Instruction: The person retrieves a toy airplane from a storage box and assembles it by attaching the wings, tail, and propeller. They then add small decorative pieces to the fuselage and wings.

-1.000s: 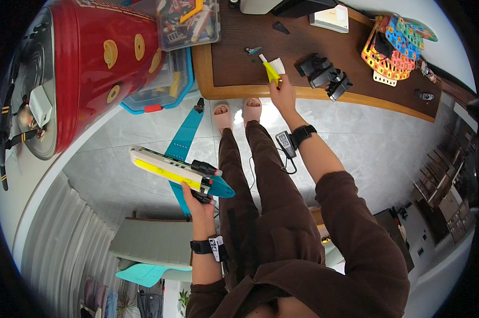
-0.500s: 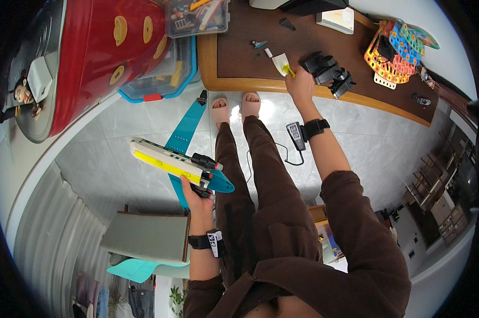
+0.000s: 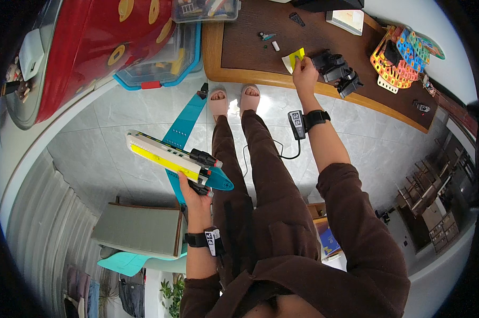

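Note:
My left hand (image 3: 195, 197) is closed on the tail end of a building-brick toy aircraft (image 3: 165, 157), with its thumb on the yellow side. The aircraft has a white body, long teal wings and black engine-like parts, and is held above the floor. Over the desk's near edge, my right hand (image 3: 305, 75) pinches a thin yellow-and-white piece (image 3: 293, 59); its exact kind is unclear. Just right of that hand lies a black brick-built part (image 3: 337, 71). A small white cylinder (image 3: 275, 46) and a small grey-and-teal piece (image 3: 267, 36) lie beyond the yellow piece.
The brown desk (image 3: 239, 53) has a wooden rim. At its back are a black wedge-shaped piece (image 3: 297, 19), a white box (image 3: 346, 22) and colourful perforated panels (image 3: 398, 53). Clear bins of bricks (image 3: 168, 63) and a red container (image 3: 91, 47) stand left.
The yellow-and-white piece has turned in my right hand and shows a broader yellow face. My left hand and the aircraft stay nearly where they were. The view has shifted slightly.

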### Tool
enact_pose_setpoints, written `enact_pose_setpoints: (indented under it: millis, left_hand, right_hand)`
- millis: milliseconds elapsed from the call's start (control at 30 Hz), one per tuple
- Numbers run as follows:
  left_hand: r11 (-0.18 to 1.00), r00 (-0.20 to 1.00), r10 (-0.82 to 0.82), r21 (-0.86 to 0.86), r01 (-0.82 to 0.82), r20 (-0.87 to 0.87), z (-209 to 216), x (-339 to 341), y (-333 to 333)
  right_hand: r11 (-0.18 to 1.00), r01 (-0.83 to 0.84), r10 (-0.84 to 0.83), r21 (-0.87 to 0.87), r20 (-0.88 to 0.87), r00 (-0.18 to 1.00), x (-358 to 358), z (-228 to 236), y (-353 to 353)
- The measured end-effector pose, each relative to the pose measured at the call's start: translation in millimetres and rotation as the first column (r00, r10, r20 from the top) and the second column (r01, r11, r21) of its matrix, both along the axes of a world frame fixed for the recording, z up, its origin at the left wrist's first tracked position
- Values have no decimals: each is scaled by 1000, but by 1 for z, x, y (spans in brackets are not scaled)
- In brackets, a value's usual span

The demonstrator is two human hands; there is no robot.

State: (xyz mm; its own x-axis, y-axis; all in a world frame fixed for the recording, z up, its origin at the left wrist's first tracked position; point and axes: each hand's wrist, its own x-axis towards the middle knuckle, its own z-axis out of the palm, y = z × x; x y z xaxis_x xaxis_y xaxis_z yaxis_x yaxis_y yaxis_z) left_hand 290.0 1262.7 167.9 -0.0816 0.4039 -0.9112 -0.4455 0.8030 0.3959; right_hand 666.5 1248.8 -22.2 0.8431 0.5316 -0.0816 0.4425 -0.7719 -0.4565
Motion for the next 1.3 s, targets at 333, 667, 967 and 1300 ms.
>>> enact_pose_setpoints:
  millis: [333, 667, 967, 1300]
  left_hand:
    - [1000, 1000, 7, 10, -7, 1, 4, 5, 1]
    - [1000, 1000, 19, -15, -19, -20, -3, 13, 1]
    - [998, 998, -56, 20, 56, 1, -6, 10, 3]
    - [999, 998, -43, 0, 43, -42, -8, 18, 11]
  right_hand:
    - [991, -91, 102, -96, 112, 989, 1, 9, -23]
    - [959, -280, 283, -44, 112, 953, 0, 4, 17]
    - [999, -32, 31, 17, 69, 997, 16, -10, 60]
    - [992, -24, 13, -124, -85, 996, -16, -29, -10]
